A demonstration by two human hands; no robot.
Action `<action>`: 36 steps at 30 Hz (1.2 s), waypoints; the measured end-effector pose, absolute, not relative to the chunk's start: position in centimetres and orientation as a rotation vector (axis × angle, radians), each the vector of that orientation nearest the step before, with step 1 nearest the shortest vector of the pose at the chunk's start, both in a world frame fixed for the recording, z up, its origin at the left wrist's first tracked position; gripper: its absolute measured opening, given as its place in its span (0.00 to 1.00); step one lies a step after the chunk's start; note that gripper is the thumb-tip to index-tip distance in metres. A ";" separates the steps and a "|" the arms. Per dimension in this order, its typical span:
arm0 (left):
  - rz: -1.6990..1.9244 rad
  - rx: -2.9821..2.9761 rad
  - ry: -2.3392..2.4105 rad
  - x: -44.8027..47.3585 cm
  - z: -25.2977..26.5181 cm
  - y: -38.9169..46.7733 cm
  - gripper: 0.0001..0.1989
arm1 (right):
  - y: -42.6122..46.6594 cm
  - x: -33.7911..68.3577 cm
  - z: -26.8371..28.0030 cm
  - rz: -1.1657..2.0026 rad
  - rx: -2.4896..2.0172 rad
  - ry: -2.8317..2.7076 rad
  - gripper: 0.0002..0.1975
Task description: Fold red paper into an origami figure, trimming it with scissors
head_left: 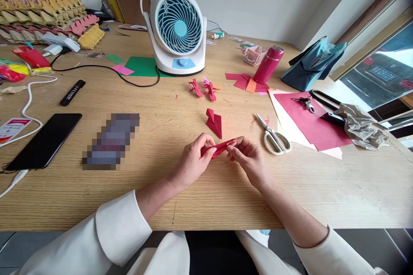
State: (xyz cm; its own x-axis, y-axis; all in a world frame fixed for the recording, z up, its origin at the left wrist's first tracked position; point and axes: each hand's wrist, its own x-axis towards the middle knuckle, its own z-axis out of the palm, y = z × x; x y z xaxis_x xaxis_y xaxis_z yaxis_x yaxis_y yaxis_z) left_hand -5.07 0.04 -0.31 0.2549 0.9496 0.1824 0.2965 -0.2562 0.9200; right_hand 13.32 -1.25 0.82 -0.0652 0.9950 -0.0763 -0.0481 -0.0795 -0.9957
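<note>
Between my two hands is a narrow piece of folded red paper (220, 149), held a little above the wooden table. My left hand (194, 160) pinches its left end with thumb and fingers. At the other end, my right hand (248, 160) grips the paper the same way. Just beyond my fingers lies another folded red paper piece (214, 123), pointed at its near end. Farther back are small red folded paper figures (195, 88). White-handled scissors (277, 141) rest to the right of my right hand, blades pointing away.
A white fan (180, 30) stands at the back. A pink bottle (269, 64) stands beside cut paper pieces (240, 80). Red sheets (300, 116), keys (308, 104) and a teal bag (312, 64) are on the right. A black tablet (45, 142) and a marker (72, 93) lie left.
</note>
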 end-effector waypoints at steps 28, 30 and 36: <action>0.670 2.872 0.863 -5.8 -0.1 -2.0 0.09 | -1.5 15.9 2.9 0.856 -1.563 -2.321 0.07; 0.648 2.889 0.842 -6.1 -0.1 -2.2 0.08 | -1.6 16.0 3.0 0.853 -1.567 -2.337 0.06; 0.643 2.784 0.915 -6.4 -0.1 -2.6 0.05 | -2.0 16.7 2.9 0.761 -1.568 -2.417 0.03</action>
